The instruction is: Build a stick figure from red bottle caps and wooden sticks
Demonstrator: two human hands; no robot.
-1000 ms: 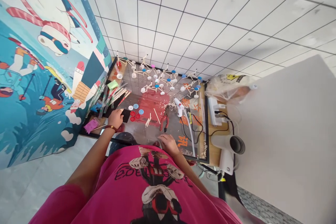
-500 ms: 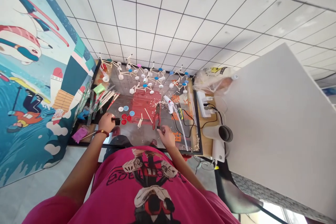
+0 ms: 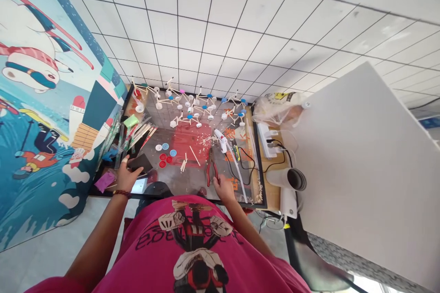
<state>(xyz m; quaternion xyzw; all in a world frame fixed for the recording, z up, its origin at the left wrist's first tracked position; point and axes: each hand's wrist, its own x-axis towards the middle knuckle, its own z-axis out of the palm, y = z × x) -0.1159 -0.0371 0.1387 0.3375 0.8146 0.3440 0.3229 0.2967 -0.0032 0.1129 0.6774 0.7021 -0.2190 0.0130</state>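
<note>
My left hand (image 3: 127, 175) is at the left front of the table, thumb and fingers apart. Against it lies a flat black piece (image 3: 142, 162), perhaps a sheet; contact at the fingertips is hard to make out. My right hand (image 3: 225, 189) has its fingers closed on a handle end of the red-handled pliers (image 3: 210, 174), whose jaws point away from me. Between the hands are red discs (image 3: 162, 164), blue discs (image 3: 173, 153), a white disc (image 3: 158, 147) and short wooden sticks (image 3: 184, 163). A white glue gun (image 3: 222, 140) rests beyond the pliers.
Several stick-and-disc assemblies (image 3: 190, 116) line the table's back. Bundled sticks (image 3: 141, 135), a green packet (image 3: 131, 121) and a purple packet (image 3: 105, 181) are at left. A power strip (image 3: 265, 139), cables and stacked cups (image 3: 285, 178) stand at right, beside a white panel (image 3: 360, 160).
My left hand has moved left and opened, and the black piece now lies flat beside it. My right hand has drawn the pliers slightly toward me and right.
</note>
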